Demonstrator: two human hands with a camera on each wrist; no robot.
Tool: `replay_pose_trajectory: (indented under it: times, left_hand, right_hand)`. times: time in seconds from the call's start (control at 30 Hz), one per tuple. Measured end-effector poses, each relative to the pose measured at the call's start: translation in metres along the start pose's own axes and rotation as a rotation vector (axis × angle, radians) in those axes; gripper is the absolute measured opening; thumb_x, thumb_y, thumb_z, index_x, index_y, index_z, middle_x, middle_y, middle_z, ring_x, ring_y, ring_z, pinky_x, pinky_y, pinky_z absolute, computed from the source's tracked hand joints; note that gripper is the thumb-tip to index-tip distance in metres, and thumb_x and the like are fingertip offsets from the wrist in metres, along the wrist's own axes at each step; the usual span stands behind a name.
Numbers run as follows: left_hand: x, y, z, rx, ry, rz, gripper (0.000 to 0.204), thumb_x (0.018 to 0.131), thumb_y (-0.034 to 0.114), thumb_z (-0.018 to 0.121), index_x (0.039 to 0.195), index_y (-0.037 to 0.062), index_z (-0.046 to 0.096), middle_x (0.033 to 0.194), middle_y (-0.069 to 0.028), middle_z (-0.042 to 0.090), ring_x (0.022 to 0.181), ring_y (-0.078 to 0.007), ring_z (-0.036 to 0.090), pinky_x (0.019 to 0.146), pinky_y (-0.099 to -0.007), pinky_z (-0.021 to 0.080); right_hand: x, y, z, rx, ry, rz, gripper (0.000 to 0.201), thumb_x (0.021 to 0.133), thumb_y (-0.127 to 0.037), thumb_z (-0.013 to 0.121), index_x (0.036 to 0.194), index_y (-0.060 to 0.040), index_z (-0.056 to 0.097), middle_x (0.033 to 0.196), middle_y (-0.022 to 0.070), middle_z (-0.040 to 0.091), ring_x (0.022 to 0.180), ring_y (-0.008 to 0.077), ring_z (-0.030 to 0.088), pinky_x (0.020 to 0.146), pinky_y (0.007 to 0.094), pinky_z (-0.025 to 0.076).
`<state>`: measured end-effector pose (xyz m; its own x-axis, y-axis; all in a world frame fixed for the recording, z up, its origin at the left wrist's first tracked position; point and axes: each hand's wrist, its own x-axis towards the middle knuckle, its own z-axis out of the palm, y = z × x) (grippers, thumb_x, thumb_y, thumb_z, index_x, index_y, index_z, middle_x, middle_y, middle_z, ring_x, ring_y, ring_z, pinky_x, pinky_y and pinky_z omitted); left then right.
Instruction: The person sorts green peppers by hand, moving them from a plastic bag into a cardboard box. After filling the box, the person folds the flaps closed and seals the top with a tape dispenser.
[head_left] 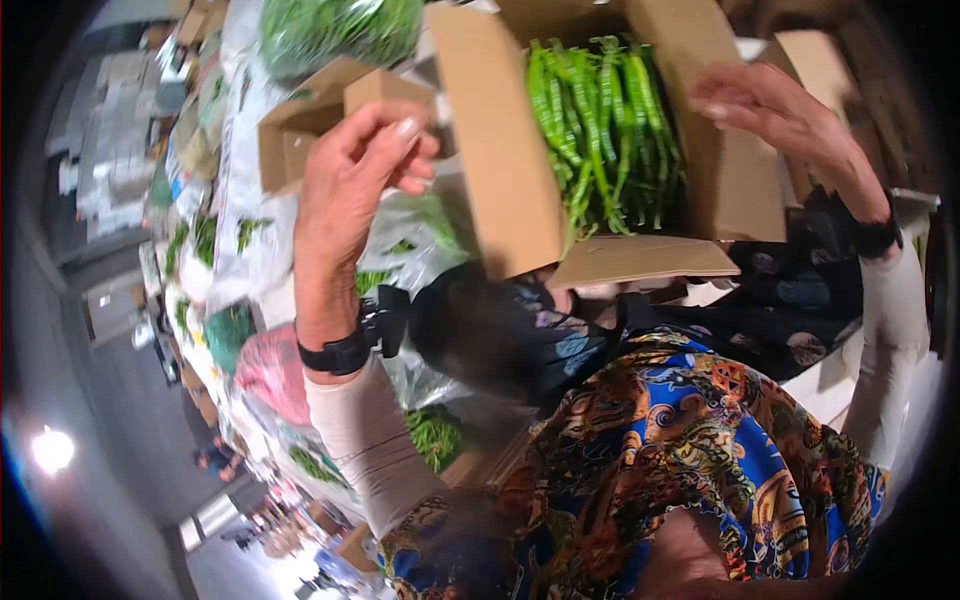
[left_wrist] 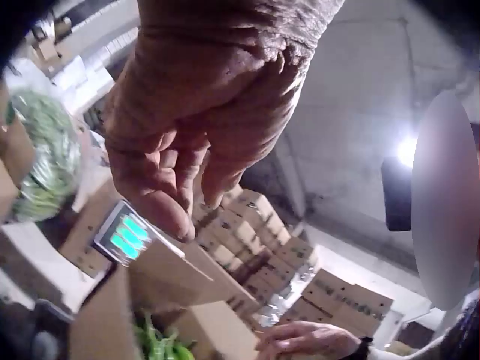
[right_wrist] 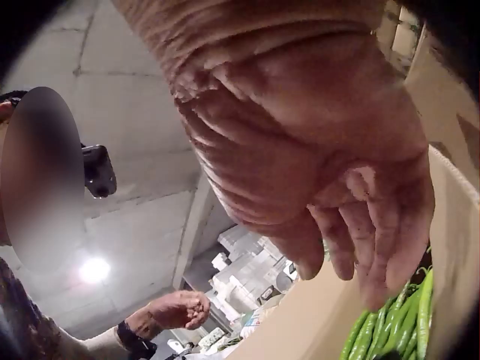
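Observation:
Long green chili peppers (head_left: 605, 130) lie side by side inside a cardboard box (head_left: 500, 150) whose flaps stand spread outward. My left hand (head_left: 345, 190) is raised to the left of the box, beside its left flap, its fingers loosely bent with nothing between them. Over the right side of the box hovers my right hand (head_left: 785, 110), fingers relaxed and holding nothing. In the right wrist view its fingertips overlap the edge of the peppers (right_wrist: 394, 322). The left wrist view shows only a few peppers (left_wrist: 161, 345) at the bottom.
A clear bag of green vegetables (head_left: 340, 35) sits at the back, near a smaller open carton (head_left: 290, 140). A lit digital display (left_wrist: 126, 236) stands behind the pepper box. Stacked cartons (left_wrist: 247, 225) fill the background. A pink bag (head_left: 275, 365) lies at left.

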<state>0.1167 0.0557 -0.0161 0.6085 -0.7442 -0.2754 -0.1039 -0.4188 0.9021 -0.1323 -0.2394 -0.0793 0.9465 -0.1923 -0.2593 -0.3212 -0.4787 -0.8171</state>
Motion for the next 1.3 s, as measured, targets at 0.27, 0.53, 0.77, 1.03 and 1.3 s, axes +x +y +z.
replay_pose_trajectory:
  times: [0.27,0.53,0.77,1.03,1.3]
  left_hand:
    - [-0.157,-0.160,-0.081,0.254,0.151,-0.389,0.028,0.090,0.026,0.060,0.103,0.0007,0.061,0.085,-0.0097,0.065,0.081,-0.0216,0.063,0.075,-0.0315,0.050]
    - [-0.197,-0.240,-0.012,0.853,0.542,-0.146,0.061,0.076,0.028,0.073,0.127,0.0054,0.050,0.124,-0.0184,0.052,0.117,-0.0375,0.046,0.096,-0.0469,0.038]
    - [-0.189,-0.255,0.019,1.190,0.396,0.111,0.032,0.068,0.008,0.061,0.100,0.0063,0.062,0.103,-0.0129,0.055,0.103,-0.0296,0.051,0.086,-0.0472,0.038]
    - [-0.211,-0.260,0.101,0.832,0.045,0.237,0.026,0.074,0.012,0.057,0.096,-0.0008,0.065,0.092,-0.0108,0.062,0.087,-0.0218,0.061,0.069,-0.0345,0.051]
    - [-0.249,-0.255,0.088,-0.112,0.153,0.074,0.023,0.089,0.015,0.052,0.105,-0.0001,0.059,0.103,-0.0169,0.065,0.091,-0.0351,0.064,0.077,-0.0396,0.052]
  right_hand:
    - [0.020,-0.053,0.027,0.064,-0.176,0.097,0.041,0.092,-0.031,0.057,0.116,0.0028,0.055,0.104,0.0101,0.060,0.094,0.0157,0.058,0.084,0.0315,0.048]
    - [0.080,-0.140,0.096,-0.258,-0.387,-0.383,0.029,0.090,-0.021,0.057,0.109,-0.0004,0.057,0.097,0.0132,0.064,0.091,0.0220,0.062,0.082,0.0332,0.049]
    - [0.145,-0.147,0.201,-0.436,-0.300,-0.805,0.045,0.086,-0.027,0.064,0.120,-0.0020,0.049,0.115,0.0151,0.056,0.108,0.0295,0.057,0.091,0.0422,0.045]
    - [0.182,-0.156,0.237,-0.273,-0.403,-0.286,0.071,0.069,-0.033,0.078,0.123,0.0016,0.049,0.101,0.0200,0.063,0.094,0.0333,0.062,0.082,0.0399,0.049]
    - [0.177,-0.158,0.229,0.200,-0.502,-0.257,0.048,0.076,-0.012,0.063,0.120,0.0002,0.051,0.081,0.0062,0.058,0.069,0.0109,0.053,0.061,0.0266,0.046]
